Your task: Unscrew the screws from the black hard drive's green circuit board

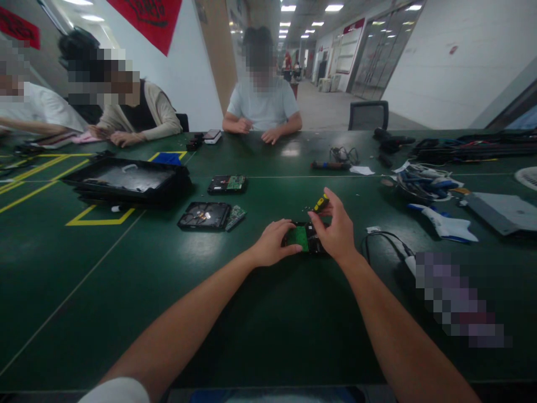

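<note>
While my left hand [274,242] rests palm-down on the left edge of the hard drive [302,238], its fingers curl over the casing and press against it, steadying the unit on the green table [168,291]. The drive lies flat, circuit side up, with its green board [298,237] exposed between my two hands, directly in front of me near the middle of the table.

My right hand [335,229] is closed around a screwdriver [321,203] with a yellow-and-black handle. The handle protrudes above my thumb and index finger and tilts away from me; the tip is hidden behind my fingers, so I cannot tell whether it touches the drive. The heel of this hand sits at the right edge of the drive.

To the left, well apart, lie an opened drive casing [204,215] with a loose green board just beside it, and a second drive [227,183] farther back. A black tray [126,180] stands farther left, within yellow floor-style markings on the table surface. To the right, a black cable [384,239] curves near my right forearm, and a pile of tools and cables [423,184] lies beyond it.

Across the table, a person in a light shirt [263,106] sits with both hands on the surface; two more people sit at the far left.
</note>
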A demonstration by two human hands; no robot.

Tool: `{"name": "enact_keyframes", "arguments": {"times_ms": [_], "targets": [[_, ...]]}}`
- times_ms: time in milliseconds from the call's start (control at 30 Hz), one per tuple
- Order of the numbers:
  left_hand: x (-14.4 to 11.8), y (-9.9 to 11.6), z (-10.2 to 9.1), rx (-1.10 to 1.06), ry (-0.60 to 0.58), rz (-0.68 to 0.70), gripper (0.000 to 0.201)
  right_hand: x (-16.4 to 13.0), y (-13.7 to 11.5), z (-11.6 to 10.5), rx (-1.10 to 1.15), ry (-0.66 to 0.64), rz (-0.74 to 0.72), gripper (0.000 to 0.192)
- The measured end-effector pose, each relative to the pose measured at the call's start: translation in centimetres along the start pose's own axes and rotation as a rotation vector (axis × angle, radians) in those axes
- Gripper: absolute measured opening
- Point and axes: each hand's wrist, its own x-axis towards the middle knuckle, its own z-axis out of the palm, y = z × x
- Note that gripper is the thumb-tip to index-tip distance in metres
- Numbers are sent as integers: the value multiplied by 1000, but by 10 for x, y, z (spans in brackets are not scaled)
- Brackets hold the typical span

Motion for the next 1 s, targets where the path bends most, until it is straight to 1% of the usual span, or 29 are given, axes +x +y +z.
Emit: {"name": "enact_keyframes", "arguments": {"times_ms": [233, 400, 600, 800, 1000], "targets": [[-1, 3, -2, -6, 0, 0, 69, 0, -1, 0, 12, -7, -9, 70], [-2, 3, -2, -7, 2, -5, 68, 0, -1, -1, -34, 4, -29, 68], [-2, 3, -3, -19, 2, -11, 67, 0, -1, 0, 0, 2, -19, 68], [-1, 3, -1, -8, 4, -13, 68, 1, -3, -2, -48, 2, -30, 67], [0, 1, 1, -1, 16, -5, 67, 0, 0, 1, 11, -6, -9, 69]]}}
